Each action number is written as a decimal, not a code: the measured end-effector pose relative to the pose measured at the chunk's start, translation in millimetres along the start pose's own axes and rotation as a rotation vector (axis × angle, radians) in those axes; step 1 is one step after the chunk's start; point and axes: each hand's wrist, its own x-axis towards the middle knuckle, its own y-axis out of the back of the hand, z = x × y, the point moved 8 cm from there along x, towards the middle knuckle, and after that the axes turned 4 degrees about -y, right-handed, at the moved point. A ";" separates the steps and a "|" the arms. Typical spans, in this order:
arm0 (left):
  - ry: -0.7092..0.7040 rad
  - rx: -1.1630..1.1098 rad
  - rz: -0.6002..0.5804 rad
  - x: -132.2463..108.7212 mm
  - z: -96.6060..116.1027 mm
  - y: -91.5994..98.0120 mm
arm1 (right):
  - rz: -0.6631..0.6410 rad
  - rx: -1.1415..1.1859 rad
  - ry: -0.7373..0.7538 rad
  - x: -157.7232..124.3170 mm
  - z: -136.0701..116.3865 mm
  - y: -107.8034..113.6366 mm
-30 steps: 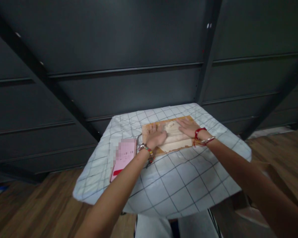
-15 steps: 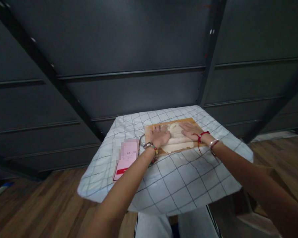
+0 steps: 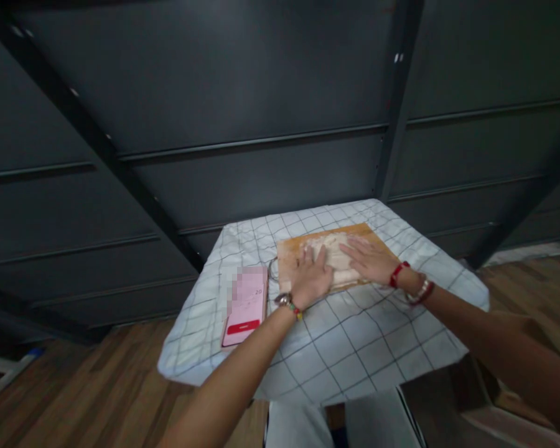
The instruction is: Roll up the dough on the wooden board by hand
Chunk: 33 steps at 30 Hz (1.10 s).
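A flattened piece of pale dough (image 3: 333,247) lies on a wooden board (image 3: 287,252) in the middle of the table. My left hand (image 3: 312,279) rests at the dough's left and near side, its fingers spread. On the right part of the dough lies my right hand (image 3: 371,260), palm down with the fingers stretched out. Both palms hide some of the dough and of the board's near edge. A metal ring handle (image 3: 273,269) shows at the board's left end.
A phone (image 3: 247,305) with a pink screen lies left of the board. A white checked cloth (image 3: 326,348) covers the small table. Dark metal panels (image 3: 261,180) rise behind it, and wood flooring (image 3: 126,386) surrounds it.
Both hands have moved toward the near edge of the board. The dough's shape looks different, shorter at the near side. The whole view has shifted slightly.
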 end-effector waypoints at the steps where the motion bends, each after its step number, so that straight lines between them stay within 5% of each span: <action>1: -0.041 0.040 0.083 -8.0 5.7 5.4 | 0.007 -0.026 0.005 -9.2 -5.3 0.5; 7: -0.132 0.148 0.328 -47.1 26.6 18.2 | 0.178 -0.056 0.049 -50.8 -24.8 10.0; 14: -0.328 0.139 0.352 -83.8 39.1 -3.3 | 0.300 -0.101 0.325 -79.3 -44.9 5.6; 18: -0.281 0.107 0.378 -86.8 25.0 11.7 | 0.384 -0.202 0.430 -83.6 -55.6 27.8; 22: -0.210 0.108 0.395 -70.5 11.2 50.2 | 0.270 -0.208 0.336 -61.7 -54.0 66.7; 25: -0.107 0.106 0.352 -36.7 -4.7 63.6 | 0.134 -0.079 0.272 -29.8 -44.4 80.3; 30: 0.111 0.033 0.109 24.3 -45.2 27.6 | -0.146 0.083 0.239 19.0 -22.5 37.9; 33: 0.164 0.004 0.102 37.9 -57.4 16.6 | -0.065 0.142 0.085 39.8 -6.7 25.8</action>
